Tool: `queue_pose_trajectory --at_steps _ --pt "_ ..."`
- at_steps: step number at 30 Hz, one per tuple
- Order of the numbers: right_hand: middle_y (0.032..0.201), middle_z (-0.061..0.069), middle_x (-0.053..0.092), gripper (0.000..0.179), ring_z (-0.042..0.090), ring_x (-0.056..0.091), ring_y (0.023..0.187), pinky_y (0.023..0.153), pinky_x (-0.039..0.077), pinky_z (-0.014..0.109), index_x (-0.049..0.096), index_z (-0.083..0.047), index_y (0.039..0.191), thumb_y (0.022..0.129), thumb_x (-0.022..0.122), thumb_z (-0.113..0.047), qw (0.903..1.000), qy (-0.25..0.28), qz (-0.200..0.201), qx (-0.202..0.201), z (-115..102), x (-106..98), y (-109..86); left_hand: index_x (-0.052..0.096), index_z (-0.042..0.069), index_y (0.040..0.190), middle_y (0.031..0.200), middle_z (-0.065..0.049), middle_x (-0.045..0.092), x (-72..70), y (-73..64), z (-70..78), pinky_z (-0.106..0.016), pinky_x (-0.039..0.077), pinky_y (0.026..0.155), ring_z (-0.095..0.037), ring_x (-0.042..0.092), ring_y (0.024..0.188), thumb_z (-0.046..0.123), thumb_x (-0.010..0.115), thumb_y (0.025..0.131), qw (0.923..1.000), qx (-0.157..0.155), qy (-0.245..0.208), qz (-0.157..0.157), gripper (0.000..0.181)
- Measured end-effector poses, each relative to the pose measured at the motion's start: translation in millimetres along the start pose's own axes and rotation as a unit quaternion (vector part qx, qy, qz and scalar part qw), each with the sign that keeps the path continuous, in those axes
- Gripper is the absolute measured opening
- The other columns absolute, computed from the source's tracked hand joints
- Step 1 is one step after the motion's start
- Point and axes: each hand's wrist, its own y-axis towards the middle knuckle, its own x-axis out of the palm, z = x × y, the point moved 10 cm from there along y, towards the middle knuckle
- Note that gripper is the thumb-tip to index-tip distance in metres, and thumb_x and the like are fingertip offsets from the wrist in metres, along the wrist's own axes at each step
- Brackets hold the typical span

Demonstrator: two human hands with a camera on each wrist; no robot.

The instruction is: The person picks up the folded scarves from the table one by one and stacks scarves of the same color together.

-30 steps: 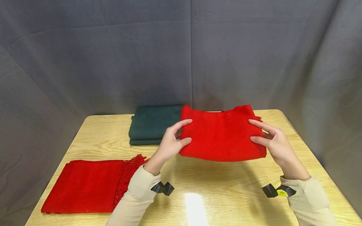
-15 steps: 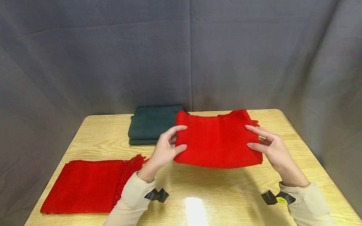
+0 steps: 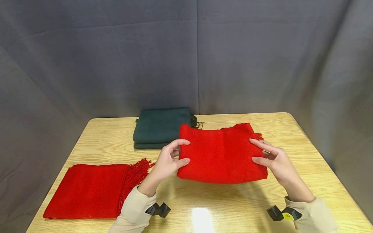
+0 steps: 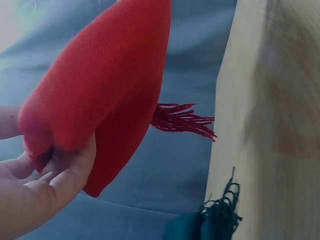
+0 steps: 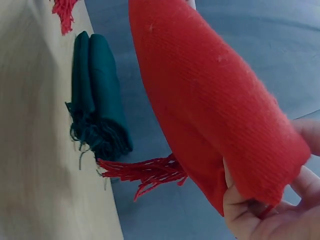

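Note:
Between both hands a folded red scarf (image 3: pixel 221 155) is held above the table, its lower edge sagging slightly. My left hand (image 3: pixel 169 160) grips its left end, thumb in front and other fingers partly behind the cloth. At the opposite end my right hand (image 3: pixel 275 161) pinches it the same way. In the left wrist view, fingers curl under the fold of the red scarf (image 4: pixel 105 75), and red fringe hangs out beyond it. The right wrist view shows the scarf's fringe (image 5: pixel 150 172) dangling from the far side.
A second folded red scarf (image 3: pixel 87 191) with fringe lies at the table's left front. At the back, a folded dark green scarf (image 3: pixel 163 124) rests on the wooden table (image 3: pixel 110 136), its fringe toward the right. A grey curtain (image 3: pixel 145 58) stands behind the table.
Both hands have brought the held red scarf lower and nearer, drifting slightly left. More of the green scarf and its fringe now shows. The scarves on the table have stayed put.

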Motion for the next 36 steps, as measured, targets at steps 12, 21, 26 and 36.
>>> queue_pose_trajectory --at_steps 12,21,26,36 --pt "0.125 -0.013 0.044 0.050 0.042 0.012 0.130 0.084 0.042 0.013 0.047 0.000 0.130 0.082 0.061 0.001 0.9999 -0.004 -0.008 0.015 26.9 10.7 -11.8 0.051 -0.004 0.116 0.103 -0.017 0.053 2.9 -17.7 -27.7 -0.026 0.051 0.066 -0.018 0.056 0.075 -0.015 0.059 0.075 0.9995 -0.028 0.006 -0.016 0.043" --pt "0.137 0.014 0.037 0.051 0.042 0.014 0.131 0.083 0.043 0.016 0.047 0.002 0.129 0.081 0.062 0.001 0.9992 0.004 -0.023 0.032 42.6 20.6 -16.4 0.051 -0.004 0.115 0.094 -0.014 0.051 2.4 -28.4 -45.9 -0.020 0.046 0.061 -0.013 0.050 0.066 -0.015 0.059 0.075 0.9988 -0.045 0.009 -0.018 0.042" --pt "0.139 0.026 0.031 0.052 0.042 0.015 0.130 0.080 0.045 0.018 0.046 0.005 0.128 0.079 0.063 0.002 0.9983 0.013 -0.032 0.048 57.1 30.2 -22.2 0.053 -0.003 0.113 0.077 -0.007 0.037 2.1 -31.8 -53.8 -0.017 0.032 0.050 -0.010 0.029 0.055 -0.014 0.061 0.075 0.9977 -0.059 0.026 -0.022 0.041" --pt "0.137 0.025 0.036 0.055 0.040 0.022 0.129 0.082 0.043 0.017 0.047 0.006 0.129 0.077 0.065 0.003 0.9959 0.018 -0.048 0.075 78.1 44.7 -29.5 0.052 -0.003 0.115 0.074 -0.005 0.036 0.6 -43.5 -71.5 -0.018 0.032 0.049 -0.010 0.028 0.057 -0.013 0.061 0.076 0.9952 -0.089 0.025 -0.032 0.041"
